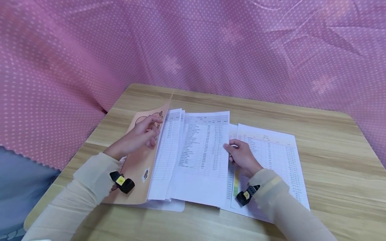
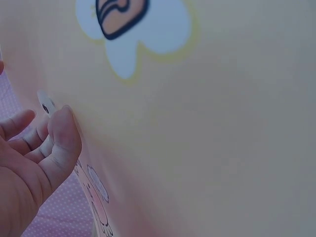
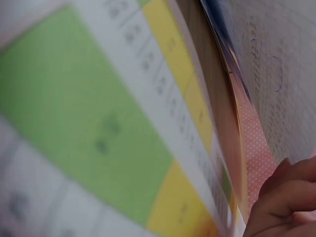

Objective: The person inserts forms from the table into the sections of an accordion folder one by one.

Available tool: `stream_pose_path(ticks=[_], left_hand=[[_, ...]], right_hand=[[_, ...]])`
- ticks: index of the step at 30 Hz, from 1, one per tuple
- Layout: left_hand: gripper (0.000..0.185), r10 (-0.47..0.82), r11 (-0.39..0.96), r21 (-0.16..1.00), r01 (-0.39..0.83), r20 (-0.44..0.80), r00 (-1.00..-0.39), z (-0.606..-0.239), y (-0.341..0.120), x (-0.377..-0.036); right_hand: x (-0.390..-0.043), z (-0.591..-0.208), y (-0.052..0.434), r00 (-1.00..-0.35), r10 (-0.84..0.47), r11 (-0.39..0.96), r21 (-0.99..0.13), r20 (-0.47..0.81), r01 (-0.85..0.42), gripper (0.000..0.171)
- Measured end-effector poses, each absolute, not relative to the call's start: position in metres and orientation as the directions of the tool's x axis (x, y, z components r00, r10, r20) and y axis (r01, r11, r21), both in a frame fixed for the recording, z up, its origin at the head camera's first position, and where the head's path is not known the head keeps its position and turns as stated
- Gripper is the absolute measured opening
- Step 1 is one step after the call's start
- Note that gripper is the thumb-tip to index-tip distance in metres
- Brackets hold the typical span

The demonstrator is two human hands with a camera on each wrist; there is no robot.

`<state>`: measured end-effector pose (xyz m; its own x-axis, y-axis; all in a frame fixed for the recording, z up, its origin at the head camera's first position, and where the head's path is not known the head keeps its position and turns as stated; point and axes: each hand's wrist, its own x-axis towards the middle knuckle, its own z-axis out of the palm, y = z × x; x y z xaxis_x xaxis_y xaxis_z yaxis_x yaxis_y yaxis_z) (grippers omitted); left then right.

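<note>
Pink dotted curtain point(image 1: 211, 43) fills the back and left — light wooden desk point(image 1: 331, 160) in front of it.

Peach folder cover point(image 1: 137, 164) lies open at desk left. Your left hand point(image 1: 140, 135) rests on it, fingers loosely curled, gripping nothing; keep that weight there so the cover stays flat.

Printed sheets point(image 1: 202, 150) fan across the middle, 1 more page point(image 1: 277, 157) to the right. Your right hand point(image 1: 241, 157) pinches the lifted sheet's right edge — take only 1 sheet, and lift slowly so the stack beneath doesn't slide.
</note>
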<state>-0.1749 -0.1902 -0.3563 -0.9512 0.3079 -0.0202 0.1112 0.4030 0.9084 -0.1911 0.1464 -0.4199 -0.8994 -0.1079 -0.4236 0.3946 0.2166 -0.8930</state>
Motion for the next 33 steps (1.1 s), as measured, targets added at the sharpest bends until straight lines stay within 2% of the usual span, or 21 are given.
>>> stream_pose_path(ticks=[11,33], left_hand=[[0.041,0.312,0.408,0.906,0.109,-0.027,-0.950,-0.357,-0.190,-0.176],[0.047,0.334,0.440,0.886,0.149,-0.007,-0.943,-0.361,-0.188,-0.174]], right_hand=[[-0.189,-0.419,0.151,-0.901,-0.120,0.270,-0.887,-0.417,0.375,0.028],[-0.193,-0.425,0.114,-0.913,-0.173,0.164,-0.925,-0.370,0.343,0.022]])
